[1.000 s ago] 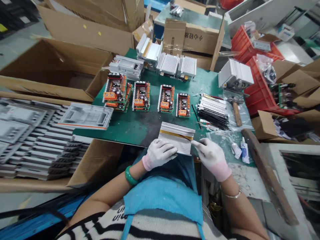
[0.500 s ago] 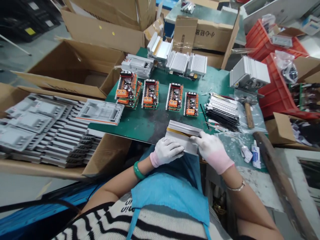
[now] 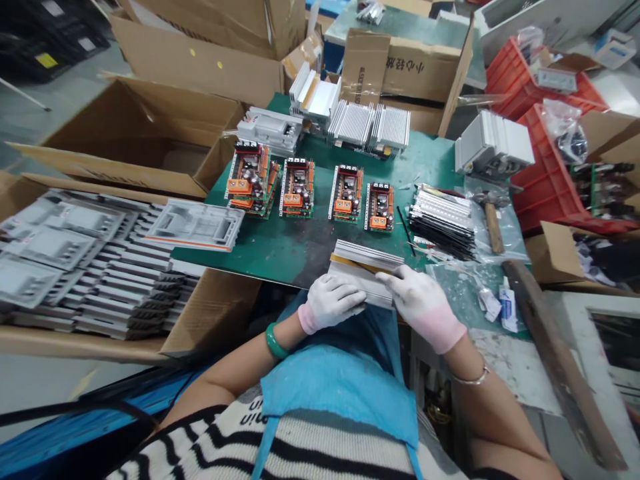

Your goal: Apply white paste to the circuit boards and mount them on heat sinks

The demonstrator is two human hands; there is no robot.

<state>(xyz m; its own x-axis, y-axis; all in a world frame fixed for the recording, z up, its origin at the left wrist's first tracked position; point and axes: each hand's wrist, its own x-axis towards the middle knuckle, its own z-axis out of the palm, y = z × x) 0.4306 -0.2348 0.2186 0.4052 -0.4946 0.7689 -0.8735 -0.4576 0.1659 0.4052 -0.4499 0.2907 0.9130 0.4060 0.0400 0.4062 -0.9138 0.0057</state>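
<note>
A silver finned aluminium heat sink (image 3: 367, 251) lies at the table's near edge, with a yellow-brown strip (image 3: 341, 259) along its flat face. My left hand (image 3: 334, 301), in a white glove with a pink cuff, is closed over its near left edge. In a similar glove, my right hand (image 3: 419, 300) is over the right end, fingers pinched on a thin dark stick (image 3: 364, 267). The stick's tip points left, along the strip. Beyond the heat sink stand several orange-and-green circuit boards (image 3: 347, 193), some of them stacked.
A pile of black and white strips (image 3: 443, 220), a hammer (image 3: 493, 223) and a glue tube (image 3: 508, 305) lie to the right. More heat sinks (image 3: 351, 123) line the back. At left, a carton (image 3: 213, 303) holds grey housings (image 3: 107, 287); one housing (image 3: 197, 225) juts over the table's edge.
My right hand has shifted slightly left along the heat sink, and more of the dark stick shows. My left hand keeps its place on the heat sink. The whole view has moved slightly.
</note>
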